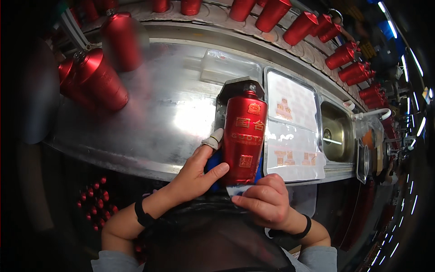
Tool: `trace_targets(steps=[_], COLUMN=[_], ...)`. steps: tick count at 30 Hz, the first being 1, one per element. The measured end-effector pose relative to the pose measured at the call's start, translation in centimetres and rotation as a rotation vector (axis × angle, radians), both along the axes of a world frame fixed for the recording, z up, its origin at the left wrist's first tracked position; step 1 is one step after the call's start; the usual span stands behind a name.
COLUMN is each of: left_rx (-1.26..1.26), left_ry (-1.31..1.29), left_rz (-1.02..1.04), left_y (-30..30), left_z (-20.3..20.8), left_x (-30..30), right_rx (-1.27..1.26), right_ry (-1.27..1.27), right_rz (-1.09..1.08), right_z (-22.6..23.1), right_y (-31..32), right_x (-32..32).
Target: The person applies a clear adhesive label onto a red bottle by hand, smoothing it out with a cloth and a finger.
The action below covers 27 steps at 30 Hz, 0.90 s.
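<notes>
A glossy red bottle [243, 143] with gold lettering and a gold emblem lies tilted in a dark holder [226, 93], its neck pointing away from me. Blue material shows beside its lower part. My left hand [192, 174] holds the bottle's left side; the thumb and a finger in a pale finger cover touch its edge, and the other fingers are hidden. By the base, my right hand [268, 201] is closed in a pinch on a small pale strip of film [238, 190].
Right of the bottle, a tray [266, 113] holds sheets with gold stickers [297, 158]. A clear plastic box [229, 65] sits behind. More red bottles [100, 80] stand at left, others [300, 28] on a curved conveyor [217, 13]. A metal sink [336, 131] is at right.
</notes>
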<state>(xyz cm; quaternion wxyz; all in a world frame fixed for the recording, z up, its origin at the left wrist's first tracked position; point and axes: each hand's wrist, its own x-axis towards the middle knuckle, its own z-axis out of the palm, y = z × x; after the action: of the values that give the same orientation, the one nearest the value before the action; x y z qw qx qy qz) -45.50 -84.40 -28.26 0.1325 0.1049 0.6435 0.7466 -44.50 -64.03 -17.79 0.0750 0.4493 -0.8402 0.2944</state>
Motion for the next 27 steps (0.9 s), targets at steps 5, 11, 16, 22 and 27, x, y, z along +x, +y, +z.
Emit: trace_targets(steps=[5,11,16,22,27], left_rx=[0.007,-0.005,-0.054,-0.301,-0.791], left_ry=[-0.031,-0.034,-0.023,0.265,0.627], left_rz=[-0.013,-0.016,-0.027,0.017,-0.073], left_y=[0.2,-0.2,0.2,-0.6,-0.5], left_z=[-0.1,0.3,0.8,3.0,4.5], left_x=[-0.1,-0.1,-0.2,0.0,-1.0], right_rx=[0.046,-0.029,-0.261,-0.618,-0.417], right_ry=[0.177,0.026,-0.439,-0.883,-0.778], right_rz=[-0.127,-0.103,-0.213,-0.789,-0.713], right_z=[0.1,0.1,-0.5,-2.4,-3.5], right_y=[-0.9,-0.5,1.5,3.9,4.6], right_x=[-0.6,-0.9,0.5,0.9,1.2])
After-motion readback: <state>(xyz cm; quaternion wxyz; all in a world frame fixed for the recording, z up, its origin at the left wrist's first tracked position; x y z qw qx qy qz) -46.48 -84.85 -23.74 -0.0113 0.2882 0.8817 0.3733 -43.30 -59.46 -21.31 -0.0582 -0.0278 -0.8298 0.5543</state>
